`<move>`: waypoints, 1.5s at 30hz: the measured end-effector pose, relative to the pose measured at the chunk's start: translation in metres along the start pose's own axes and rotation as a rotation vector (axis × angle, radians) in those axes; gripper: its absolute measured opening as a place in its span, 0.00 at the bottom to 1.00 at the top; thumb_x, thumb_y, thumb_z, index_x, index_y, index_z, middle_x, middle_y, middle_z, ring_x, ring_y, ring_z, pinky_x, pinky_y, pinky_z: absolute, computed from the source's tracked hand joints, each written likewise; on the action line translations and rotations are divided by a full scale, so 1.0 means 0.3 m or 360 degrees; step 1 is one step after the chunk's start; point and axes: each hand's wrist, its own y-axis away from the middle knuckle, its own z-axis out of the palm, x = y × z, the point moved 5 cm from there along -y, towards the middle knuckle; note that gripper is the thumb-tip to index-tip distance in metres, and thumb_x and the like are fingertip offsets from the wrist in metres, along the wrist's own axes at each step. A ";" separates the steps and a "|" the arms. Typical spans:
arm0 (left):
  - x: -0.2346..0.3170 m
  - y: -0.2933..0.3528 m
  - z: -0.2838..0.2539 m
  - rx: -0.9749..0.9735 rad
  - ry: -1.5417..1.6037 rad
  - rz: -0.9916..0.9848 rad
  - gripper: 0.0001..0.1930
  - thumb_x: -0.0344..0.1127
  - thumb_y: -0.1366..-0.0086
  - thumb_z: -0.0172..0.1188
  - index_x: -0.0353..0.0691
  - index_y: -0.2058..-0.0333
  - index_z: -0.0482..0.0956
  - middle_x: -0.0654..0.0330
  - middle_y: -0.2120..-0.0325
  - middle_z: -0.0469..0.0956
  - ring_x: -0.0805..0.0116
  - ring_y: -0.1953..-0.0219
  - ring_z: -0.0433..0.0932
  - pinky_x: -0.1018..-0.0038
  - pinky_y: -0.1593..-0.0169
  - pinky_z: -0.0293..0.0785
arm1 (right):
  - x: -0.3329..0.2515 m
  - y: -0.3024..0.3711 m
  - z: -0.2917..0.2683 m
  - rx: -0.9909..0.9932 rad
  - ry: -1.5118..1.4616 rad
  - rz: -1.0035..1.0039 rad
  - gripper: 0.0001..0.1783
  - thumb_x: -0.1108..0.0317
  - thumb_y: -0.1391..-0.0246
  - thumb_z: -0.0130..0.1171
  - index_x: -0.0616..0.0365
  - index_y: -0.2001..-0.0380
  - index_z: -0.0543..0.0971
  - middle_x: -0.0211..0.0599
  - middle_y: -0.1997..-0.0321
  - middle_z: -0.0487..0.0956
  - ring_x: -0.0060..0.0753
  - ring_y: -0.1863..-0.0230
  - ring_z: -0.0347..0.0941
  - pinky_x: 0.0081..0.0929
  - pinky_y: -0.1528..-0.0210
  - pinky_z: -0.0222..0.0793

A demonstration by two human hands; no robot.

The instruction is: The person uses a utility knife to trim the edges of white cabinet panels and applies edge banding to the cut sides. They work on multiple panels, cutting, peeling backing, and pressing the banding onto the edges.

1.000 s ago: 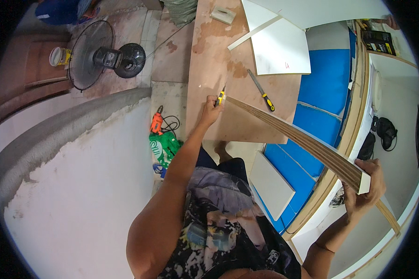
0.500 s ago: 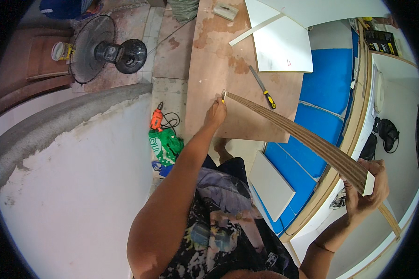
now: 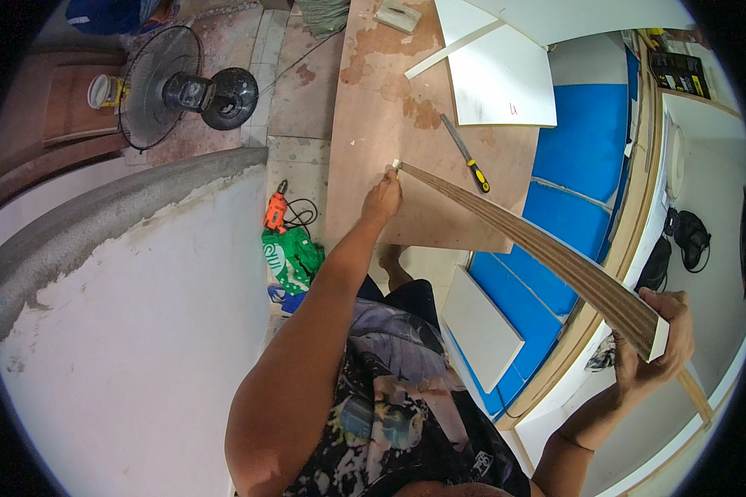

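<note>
I hold a long, thin wooden strip [image 3: 547, 253] that bows across the middle of the view. My left hand [image 3: 383, 197] grips its far end, above a large brown plywood sheet [image 3: 389, 141] lying on the floor. My right hand [image 3: 659, 340] is closed around the near end at the lower right, where the strip's pale cut edge shows. The strip sags slightly between the two hands.
A yellow-handled tool [image 3: 468, 156] lies on the plywood near white boards [image 3: 506, 79]. An orange drill [image 3: 275, 209] and a green bag [image 3: 290, 258] sit on the floor. A black fan [image 3: 182, 87] stands at upper left. A white curved wall [image 3: 124, 331] fills the left; blue panels [image 3: 584, 141] are at right.
My left hand has shifted slightly with the strip's far end, now farther from the yellow-handled tool. The right hand keeps its grip.
</note>
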 end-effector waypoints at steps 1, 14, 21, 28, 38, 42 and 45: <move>0.003 -0.001 -0.004 -0.0002 -0.0017 -0.0015 0.17 0.33 0.30 0.40 0.30 0.47 0.61 0.35 0.51 0.75 0.42 0.49 0.77 0.52 0.46 0.73 | 0.001 0.001 0.001 0.0011 0.0005 0.0000 0.29 0.43 0.59 0.73 0.60 0.71 0.77 0.36 0.78 0.75 0.28 0.77 0.70 0.25 0.75 0.61; 0.030 0.002 -0.025 -0.0066 -0.0068 -0.0144 0.14 0.30 0.32 0.40 0.30 0.50 0.63 0.36 0.54 0.77 0.41 0.50 0.78 0.54 0.46 0.74 | -0.018 0.006 -0.002 0.0018 -0.0039 0.0008 0.28 0.47 0.58 0.70 0.63 0.69 0.77 0.40 0.76 0.77 0.33 0.77 0.71 0.28 0.74 0.63; 0.014 0.003 0.003 -0.0072 -0.0032 -0.0087 0.13 0.31 0.31 0.41 0.31 0.52 0.64 0.35 0.56 0.78 0.41 0.51 0.79 0.54 0.47 0.74 | 0.001 0.037 -0.011 -0.0020 0.0012 0.0128 0.33 0.38 0.56 0.66 0.63 0.69 0.78 0.41 0.74 0.78 0.36 0.76 0.72 0.30 0.73 0.64; 0.003 0.006 0.013 -0.0097 -0.0051 -0.0141 0.11 0.30 0.31 0.42 0.32 0.53 0.63 0.36 0.55 0.78 0.42 0.51 0.78 0.54 0.47 0.74 | 0.007 0.031 -0.011 -0.0055 0.0046 0.0165 0.38 0.31 0.57 0.63 0.61 0.68 0.78 0.40 0.73 0.79 0.38 0.74 0.75 0.32 0.71 0.67; -0.045 0.043 0.058 0.0086 0.0017 -0.0027 0.11 0.27 0.36 0.49 0.30 0.57 0.61 0.32 0.63 0.78 0.35 0.58 0.79 0.50 0.54 0.75 | 0.023 0.027 -0.006 -0.0040 0.0026 0.0120 0.36 0.33 0.60 0.67 0.59 0.68 0.78 0.39 0.73 0.79 0.36 0.75 0.75 0.31 0.72 0.67; -0.050 0.071 0.060 -0.0080 -0.0056 -0.0098 0.12 0.30 0.33 0.46 0.31 0.53 0.61 0.33 0.60 0.78 0.36 0.55 0.78 0.51 0.51 0.74 | 0.003 0.038 -0.008 -0.0034 0.0006 0.0075 0.33 0.36 0.59 0.67 0.60 0.68 0.79 0.39 0.73 0.79 0.35 0.74 0.75 0.29 0.72 0.67; -0.048 0.101 0.034 -0.0157 -0.0027 -0.0156 0.14 0.34 0.31 0.43 0.33 0.50 0.62 0.34 0.55 0.77 0.40 0.51 0.78 0.51 0.47 0.72 | -0.036 0.020 -0.007 -0.0050 0.0048 0.0072 0.34 0.33 0.55 0.63 0.59 0.70 0.78 0.39 0.75 0.79 0.35 0.74 0.77 0.29 0.72 0.70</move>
